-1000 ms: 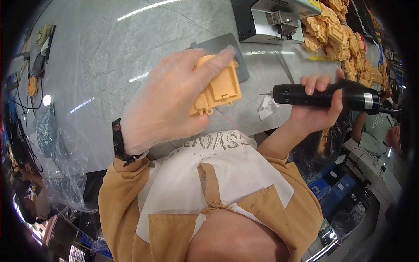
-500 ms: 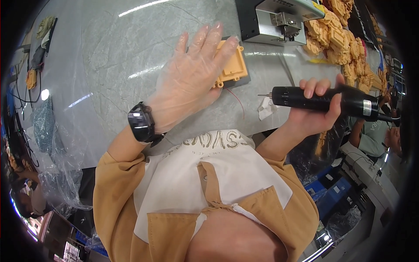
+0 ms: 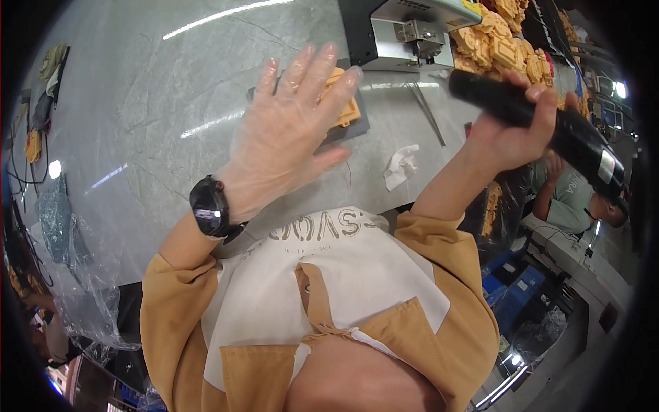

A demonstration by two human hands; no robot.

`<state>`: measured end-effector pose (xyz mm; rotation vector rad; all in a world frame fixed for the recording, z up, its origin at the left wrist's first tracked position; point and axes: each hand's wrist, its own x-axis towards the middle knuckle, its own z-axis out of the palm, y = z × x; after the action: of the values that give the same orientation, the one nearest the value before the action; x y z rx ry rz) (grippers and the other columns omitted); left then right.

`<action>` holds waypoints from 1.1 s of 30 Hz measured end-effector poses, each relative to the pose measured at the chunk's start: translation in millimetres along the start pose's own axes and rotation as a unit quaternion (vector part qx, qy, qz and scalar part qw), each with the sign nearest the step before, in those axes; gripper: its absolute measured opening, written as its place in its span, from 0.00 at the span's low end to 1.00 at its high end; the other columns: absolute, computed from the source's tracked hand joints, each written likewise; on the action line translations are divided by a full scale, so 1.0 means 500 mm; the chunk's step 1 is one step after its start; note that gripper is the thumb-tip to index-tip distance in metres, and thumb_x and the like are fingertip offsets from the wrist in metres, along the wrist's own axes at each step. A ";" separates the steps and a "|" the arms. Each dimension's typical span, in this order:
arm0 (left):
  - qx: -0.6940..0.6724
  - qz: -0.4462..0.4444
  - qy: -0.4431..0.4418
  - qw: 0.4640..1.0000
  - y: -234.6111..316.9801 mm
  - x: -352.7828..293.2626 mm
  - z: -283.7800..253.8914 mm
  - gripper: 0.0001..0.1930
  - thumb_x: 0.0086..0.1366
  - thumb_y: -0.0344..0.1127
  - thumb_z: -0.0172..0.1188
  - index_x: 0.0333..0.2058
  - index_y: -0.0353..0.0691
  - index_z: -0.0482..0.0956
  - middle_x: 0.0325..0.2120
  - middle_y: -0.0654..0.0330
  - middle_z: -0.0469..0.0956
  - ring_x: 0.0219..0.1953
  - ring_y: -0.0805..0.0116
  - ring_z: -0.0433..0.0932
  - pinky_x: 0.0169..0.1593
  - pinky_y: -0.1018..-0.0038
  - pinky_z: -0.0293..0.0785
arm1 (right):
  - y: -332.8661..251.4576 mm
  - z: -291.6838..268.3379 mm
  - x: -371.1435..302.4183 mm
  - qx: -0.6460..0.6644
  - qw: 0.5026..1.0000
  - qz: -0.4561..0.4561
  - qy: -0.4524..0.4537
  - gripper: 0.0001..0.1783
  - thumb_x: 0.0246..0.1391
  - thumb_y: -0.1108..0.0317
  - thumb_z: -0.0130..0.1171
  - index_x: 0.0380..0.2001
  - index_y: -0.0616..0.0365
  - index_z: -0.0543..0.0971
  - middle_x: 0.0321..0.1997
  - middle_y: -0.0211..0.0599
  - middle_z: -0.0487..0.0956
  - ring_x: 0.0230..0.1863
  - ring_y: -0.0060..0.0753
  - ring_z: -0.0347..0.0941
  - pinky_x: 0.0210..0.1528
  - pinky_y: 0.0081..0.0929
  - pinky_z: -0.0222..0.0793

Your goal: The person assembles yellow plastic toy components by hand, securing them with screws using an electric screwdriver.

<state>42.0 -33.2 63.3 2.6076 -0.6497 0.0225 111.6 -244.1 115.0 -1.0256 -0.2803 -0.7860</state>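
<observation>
My left hand (image 3: 285,127), in a clear plastic glove, is open with its fingers spread over an orange plastic housing (image 3: 349,113). The palm and fingers hide much of that housing; whether they press on it I cannot tell. Beneath it lies a dark flat block (image 3: 361,126) on the grey table. My bare right hand (image 3: 511,137) is closed around a black electric screwdriver (image 3: 487,98), raised at the right with its cord end pointing away to the lower right. Motion blurs the driver's front end, and its bit cannot be made out.
A black and silver bench machine (image 3: 388,38) stands at the far side, beside a heap of orange plastic parts (image 3: 491,41). Tweezers (image 3: 430,117) and a crumpled white tissue (image 3: 401,167) lie between my hands. Another person (image 3: 573,199) sits at the right.
My right hand has lifted the electric screwdriver up and to the right, tilting it. My left hand has shifted slightly on the housing, its thumb now out to the side.
</observation>
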 end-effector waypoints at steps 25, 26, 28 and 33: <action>-0.236 -0.061 0.171 0.955 -0.059 -0.074 0.103 0.41 0.42 0.31 0.66 0.56 0.46 0.56 0.53 0.44 0.58 0.51 0.48 0.63 0.52 0.63 0.63 | -0.025 0.058 -0.126 0.014 0.960 0.122 -0.253 0.29 0.41 0.78 0.46 0.50 0.57 0.53 0.17 0.36 0.65 0.13 0.29 0.60 0.18 0.32 0.62; -0.236 -0.064 0.173 0.954 -0.059 -0.074 0.103 0.41 0.42 0.31 0.66 0.56 0.46 0.56 0.53 0.44 0.58 0.51 0.48 0.63 0.52 0.63 0.63 | -0.023 0.059 -0.124 0.003 0.958 0.117 -0.262 0.29 0.41 0.78 0.46 0.50 0.57 0.53 0.18 0.36 0.65 0.13 0.29 0.60 0.17 0.31 0.62; -0.253 -0.056 0.172 0.950 -0.060 -0.076 0.105 0.41 0.42 0.32 0.67 0.56 0.46 0.56 0.53 0.46 0.59 0.50 0.48 0.65 0.51 0.63 0.64 | -0.022 0.063 -0.128 0.005 0.958 0.125 -0.257 0.29 0.41 0.78 0.46 0.50 0.57 0.53 0.18 0.36 0.65 0.13 0.29 0.60 0.17 0.32 0.62; -0.227 -0.062 0.169 0.957 -0.058 -0.081 0.106 0.42 0.41 0.33 0.67 0.56 0.49 0.56 0.53 0.48 0.57 0.49 0.50 0.65 0.51 0.63 0.64 | -0.020 0.067 -0.130 0.019 0.958 0.155 -0.240 0.29 0.41 0.78 0.46 0.49 0.58 0.53 0.18 0.36 0.65 0.13 0.30 0.61 0.20 0.34 0.64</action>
<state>14.1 -15.2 -1.5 2.1231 -0.3207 0.2453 63.9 -188.9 102.8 -1.1826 -0.5332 -0.2381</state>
